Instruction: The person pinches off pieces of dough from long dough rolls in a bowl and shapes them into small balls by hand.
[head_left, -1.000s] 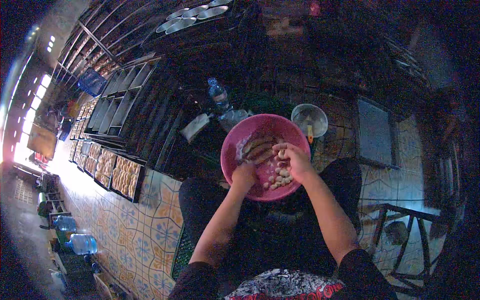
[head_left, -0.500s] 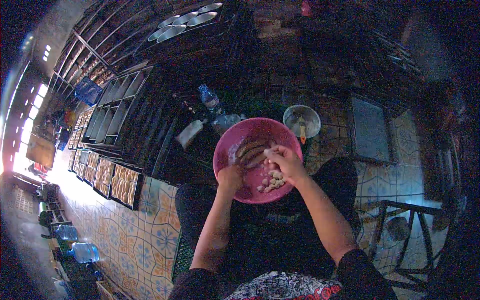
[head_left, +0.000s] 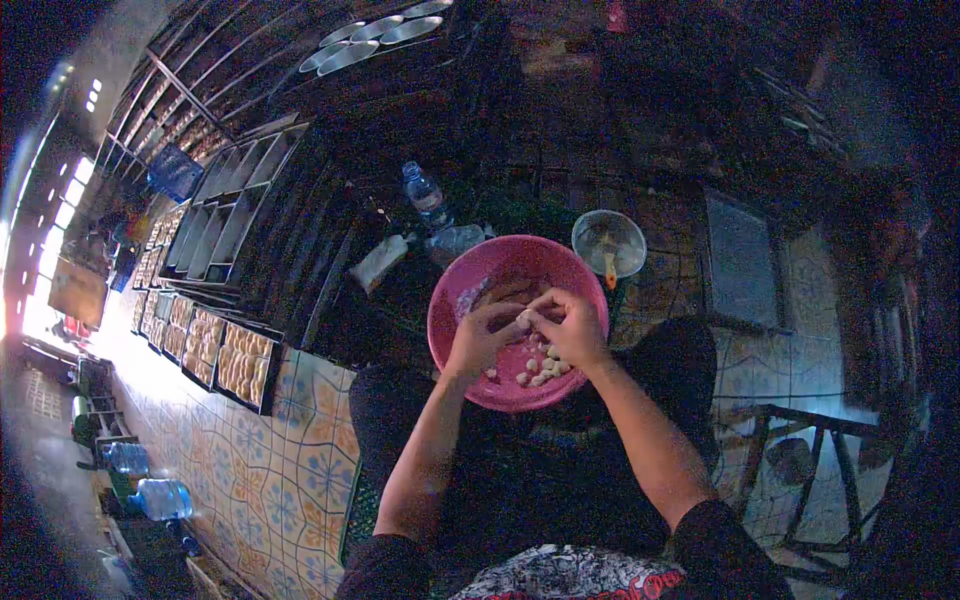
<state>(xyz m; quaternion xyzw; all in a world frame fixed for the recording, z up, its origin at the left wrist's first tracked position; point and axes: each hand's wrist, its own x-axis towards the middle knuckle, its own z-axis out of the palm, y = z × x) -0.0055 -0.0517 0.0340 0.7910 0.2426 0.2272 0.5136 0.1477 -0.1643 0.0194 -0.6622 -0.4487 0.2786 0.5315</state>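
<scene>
Meeting over the pink bowl in the head view, the left hand and right hand now pinch one small pale dough piece between their fingers, which close together on it from both sides. Half a second ago the left hand sat lower at the bowl's near rim while the right alone lifted a piece; the left has since risen to join it, so the work looks to have passed from picking up to shaping. The bowl rests on the person's lap, with more dough balls lying in its bottom just below the hands. Beyond it stand a clear plastic tub and a water bottle; trays of baked pieces line the tiled floor at left.
</scene>
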